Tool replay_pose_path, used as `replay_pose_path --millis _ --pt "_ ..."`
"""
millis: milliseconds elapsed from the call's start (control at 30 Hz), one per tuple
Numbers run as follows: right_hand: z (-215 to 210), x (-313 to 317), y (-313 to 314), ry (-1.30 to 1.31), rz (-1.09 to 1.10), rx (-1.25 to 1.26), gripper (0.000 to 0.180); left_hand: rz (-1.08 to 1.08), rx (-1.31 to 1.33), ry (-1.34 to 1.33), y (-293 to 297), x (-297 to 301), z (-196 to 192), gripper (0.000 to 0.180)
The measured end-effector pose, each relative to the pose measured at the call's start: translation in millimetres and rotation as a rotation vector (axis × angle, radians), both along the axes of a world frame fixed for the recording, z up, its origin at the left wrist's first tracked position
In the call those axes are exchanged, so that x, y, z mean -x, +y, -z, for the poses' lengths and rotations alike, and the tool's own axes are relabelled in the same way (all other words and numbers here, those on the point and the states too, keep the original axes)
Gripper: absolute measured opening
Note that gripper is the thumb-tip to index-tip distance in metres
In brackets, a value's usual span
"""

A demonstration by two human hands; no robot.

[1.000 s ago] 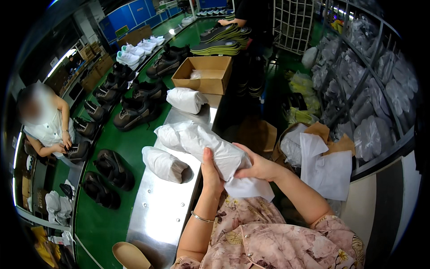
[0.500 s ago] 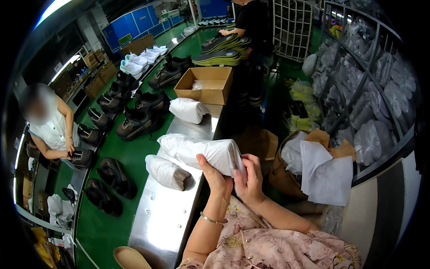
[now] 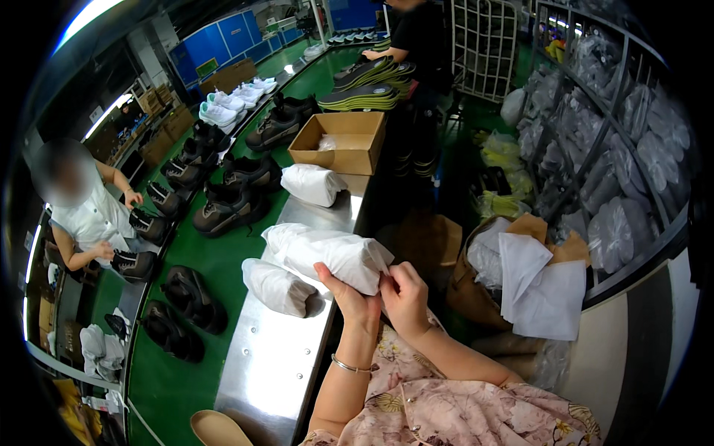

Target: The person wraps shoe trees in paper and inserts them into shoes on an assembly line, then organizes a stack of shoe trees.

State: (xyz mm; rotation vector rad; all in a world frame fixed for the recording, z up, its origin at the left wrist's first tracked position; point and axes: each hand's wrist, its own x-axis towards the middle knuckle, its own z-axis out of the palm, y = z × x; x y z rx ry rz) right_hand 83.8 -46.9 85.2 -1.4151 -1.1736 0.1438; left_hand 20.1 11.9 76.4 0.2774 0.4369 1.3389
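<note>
A long bundle wrapped in white paper (image 3: 316, 249) is between my hands, above a metal bench top (image 3: 260, 360). My left hand (image 3: 355, 303) supports it from below at its near right end, thumb up along the side. My right hand (image 3: 405, 299) has its fingers bent in and pinches the paper at that end. What lies inside the wrapping is hidden. Beside it on the metal rests a shorter white paper bundle (image 3: 274, 286). Another white bundle (image 3: 311, 184) lies farther back, near an open cardboard box (image 3: 327, 158).
Dark shoes (image 3: 227, 208) stand along the green conveyor (image 3: 245, 290) to the left, where a person in white (image 3: 89, 223) handles them. Stacked insoles (image 3: 361, 97) sit behind the box. At right are a bag with white sheets (image 3: 547, 297) and a rack of plastic-wrapped items (image 3: 610, 149).
My right hand has turned and drawn its fingers in, and the paper at the bundle's right end is now folded and gathered. The person at left has lifted a hand off the shoe.
</note>
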Motion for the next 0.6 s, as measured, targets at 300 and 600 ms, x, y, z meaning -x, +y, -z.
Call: replay_pose_path --millis 300,600 --pt "-7.0 -18.7 1.7 1.684 -1.078 -0.044 0.038 0.114 -0.181 0.025 -2.9 4.5 -11.8 0.086" --pt "-0.4 -9.1 10.5 1.682 -1.143 -0.170 0.049 0.204 -0.219 -0.103 -7.2 7.5 -17.8 0.093"
